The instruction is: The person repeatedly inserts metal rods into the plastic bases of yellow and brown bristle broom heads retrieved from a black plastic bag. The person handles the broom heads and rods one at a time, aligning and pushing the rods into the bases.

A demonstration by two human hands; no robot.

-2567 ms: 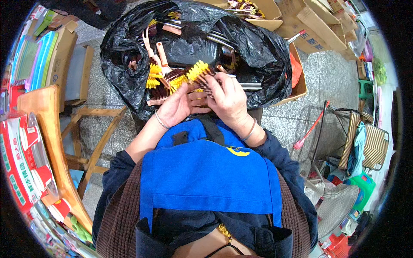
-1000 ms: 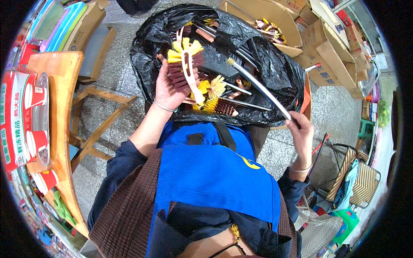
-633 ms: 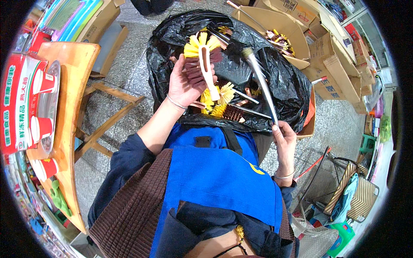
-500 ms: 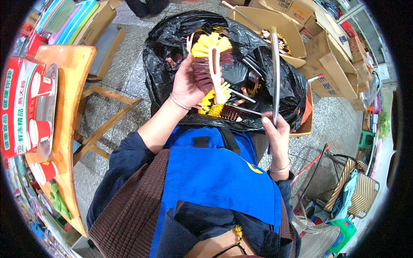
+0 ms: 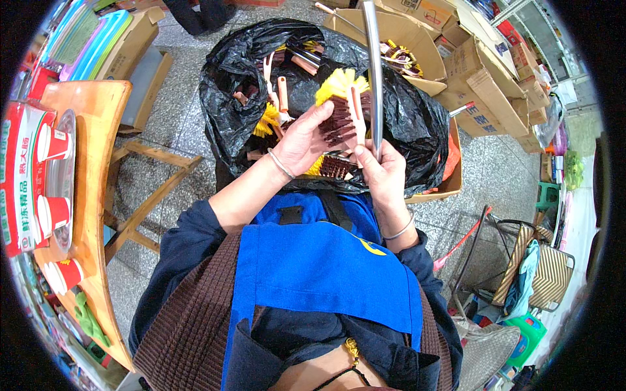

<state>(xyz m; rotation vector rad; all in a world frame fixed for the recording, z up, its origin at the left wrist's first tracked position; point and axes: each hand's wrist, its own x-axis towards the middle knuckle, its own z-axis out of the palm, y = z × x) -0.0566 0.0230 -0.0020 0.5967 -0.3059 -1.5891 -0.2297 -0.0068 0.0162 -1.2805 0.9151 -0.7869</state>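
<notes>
Speckled stone floor runs under a black plastic bag heaped with brush heads, with cardboard boxes behind it and a wooden table to the left. Above the bag, the left hand is wrapped around a brush head with yellow and dark red bristles. Just beside it, the right hand is closed on the lower end of a long metal handle that stands upright, almost against the brush head.

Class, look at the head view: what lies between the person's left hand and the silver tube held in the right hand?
In the head view, a brush head with yellow and maroon bristles lies between the left hand and the silver tube gripped by the right hand.
</notes>
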